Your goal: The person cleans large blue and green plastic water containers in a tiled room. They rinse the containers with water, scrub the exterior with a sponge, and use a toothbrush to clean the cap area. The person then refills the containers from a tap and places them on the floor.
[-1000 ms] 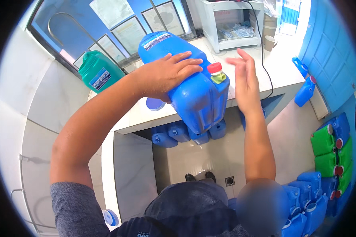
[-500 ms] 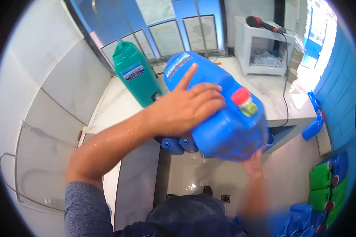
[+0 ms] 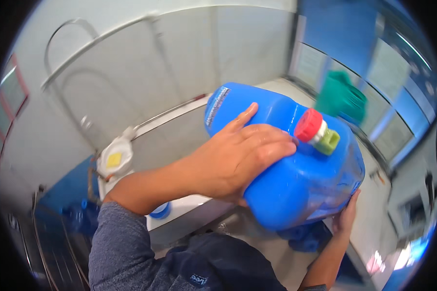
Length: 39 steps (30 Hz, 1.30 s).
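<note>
My view has swung to the left, bringing in a white dish point(image 3: 129, 154) with a yellow sponge point(image 3: 114, 160) in it and putting the green jug point(image 3: 342, 99) over on my right. A second ago my right hand point(image 3: 345, 213) was away from the big blue jug point(image 3: 320, 169); now it supports the lower right end. My left hand point(image 3: 252, 155) lies spread across the upper side, fingertips just beside the red cap point(image 3: 308, 125), so I judge that both hands now share the weight and can steer the turn.

The blue jug is tilted on its side in front of my chest, apparently clear of the desk point(image 3: 374, 218), its cap and yellow-green spout point(image 3: 328, 141) facing up. The red cap is on; the walls hide whatever is inside. The green jug is blurred, and I can't see its contents either. More blue jugs point(image 3: 303, 236) sit low beneath mine, and a round blue-topped tub point(image 3: 161, 210) stands near my left forearm, contents out of sight.
</note>
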{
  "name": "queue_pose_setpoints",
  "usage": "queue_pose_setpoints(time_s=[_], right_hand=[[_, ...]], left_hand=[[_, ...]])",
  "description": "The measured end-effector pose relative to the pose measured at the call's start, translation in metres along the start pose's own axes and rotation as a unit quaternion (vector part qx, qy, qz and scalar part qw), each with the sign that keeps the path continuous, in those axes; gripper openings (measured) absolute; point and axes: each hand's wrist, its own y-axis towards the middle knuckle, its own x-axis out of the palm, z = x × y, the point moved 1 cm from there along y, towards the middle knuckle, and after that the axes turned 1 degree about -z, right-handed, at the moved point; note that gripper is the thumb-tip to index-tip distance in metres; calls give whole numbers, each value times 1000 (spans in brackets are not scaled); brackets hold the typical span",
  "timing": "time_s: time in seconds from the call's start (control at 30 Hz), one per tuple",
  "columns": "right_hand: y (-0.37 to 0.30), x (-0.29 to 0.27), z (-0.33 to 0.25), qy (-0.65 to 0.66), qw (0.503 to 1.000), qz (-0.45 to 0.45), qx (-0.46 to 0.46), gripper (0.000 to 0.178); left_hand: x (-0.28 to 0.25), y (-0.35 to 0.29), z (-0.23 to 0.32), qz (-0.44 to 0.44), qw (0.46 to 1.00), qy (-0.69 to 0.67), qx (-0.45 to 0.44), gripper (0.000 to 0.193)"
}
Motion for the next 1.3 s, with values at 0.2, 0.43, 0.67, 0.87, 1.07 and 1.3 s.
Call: queue_pose_setpoints(time_s=[0.2, 0.43, 0.67, 0.87, 1.07, 1.3], right_hand=[[108, 225, -53, -207, 927, -109, -293, 20], [95, 551, -25, -163, 777, -581, -177, 23], [92, 749, 132, -285, 669, -686, 3, 21], [93, 792, 200, -290, 667, -678, 111, 10], [102, 786, 198, -356, 601, -707, 106, 13], [121, 803, 216, -378, 571, -724, 87, 17]], left_hand=[[-14, -134, -72, 158, 964, 69, -203, 113], [10, -225, -137, 197, 862, 77, -461, 116], [43, -280, -202, 265, 696, 15, -667, 123], [44, -309, -220, 300, 620, 17, -725, 127], [46, -326, -231, 327, 635, 32, -699, 126], [46, -329, -239, 314, 642, 28, -699, 130]])
